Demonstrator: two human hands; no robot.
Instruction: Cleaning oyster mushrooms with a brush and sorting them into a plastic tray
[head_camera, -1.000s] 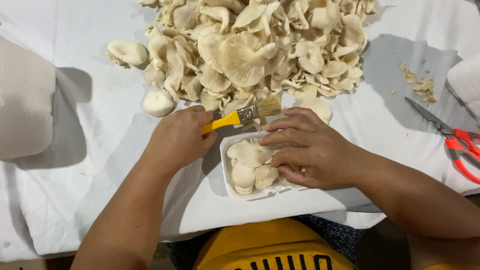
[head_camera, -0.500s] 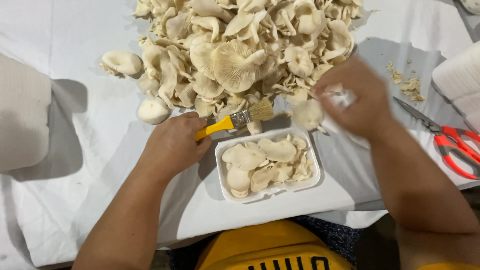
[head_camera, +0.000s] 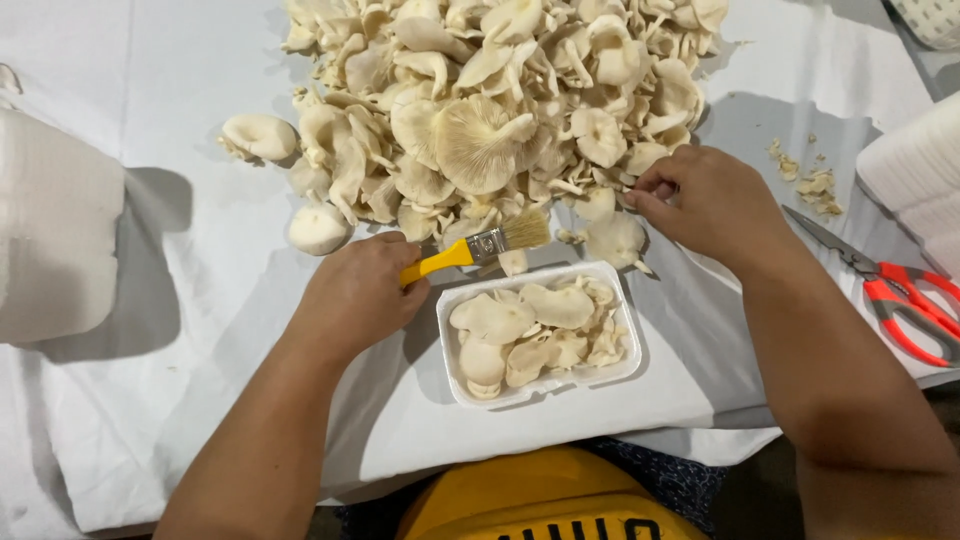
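We note the left hand (head_camera: 355, 295) closed around a yellow-handled brush (head_camera: 478, 248), bristles resting just above the white tray (head_camera: 540, 385) of mushrooms; right hand (head_camera: 710, 205) pinches at the edge of the mushroom pile (head_camera: 480, 100) on the counter (head_camera: 180, 300); red-handled scissors (head_camera: 900, 300) lie at right.

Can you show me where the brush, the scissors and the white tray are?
brush (head_camera: 470, 250): head view, on the metal band by the yellow handle.
scissors (head_camera: 905, 305): head view, on a red handle.
white tray (head_camera: 447, 340): head view, on the left rim.
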